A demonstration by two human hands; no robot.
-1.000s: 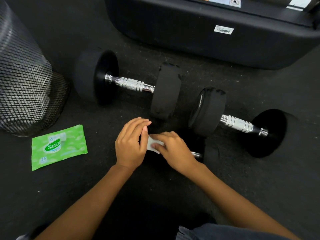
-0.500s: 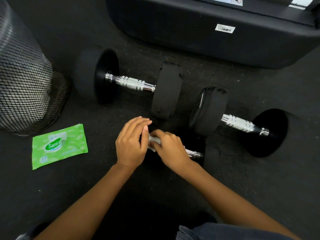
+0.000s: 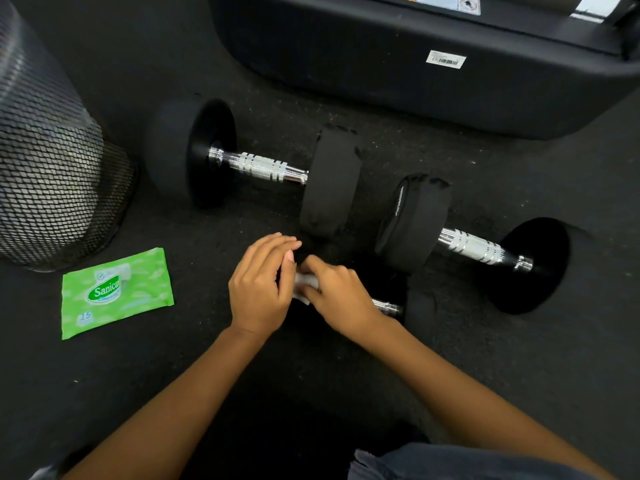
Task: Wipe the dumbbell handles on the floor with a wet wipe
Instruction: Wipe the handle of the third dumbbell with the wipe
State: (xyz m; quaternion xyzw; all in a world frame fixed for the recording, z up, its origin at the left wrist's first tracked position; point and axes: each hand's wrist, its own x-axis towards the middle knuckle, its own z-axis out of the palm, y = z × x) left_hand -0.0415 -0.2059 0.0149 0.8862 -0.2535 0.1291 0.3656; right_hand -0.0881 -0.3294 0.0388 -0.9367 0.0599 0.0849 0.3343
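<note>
one wet wipe, gripped by right hand, covers the near handle.

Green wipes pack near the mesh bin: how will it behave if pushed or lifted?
The wipes pack lies flat on the floor, so it would likely slide, not roll. It looks like a thin film pouch: probably floppy and light. The glossy film may be slippery to pinch.
</note>
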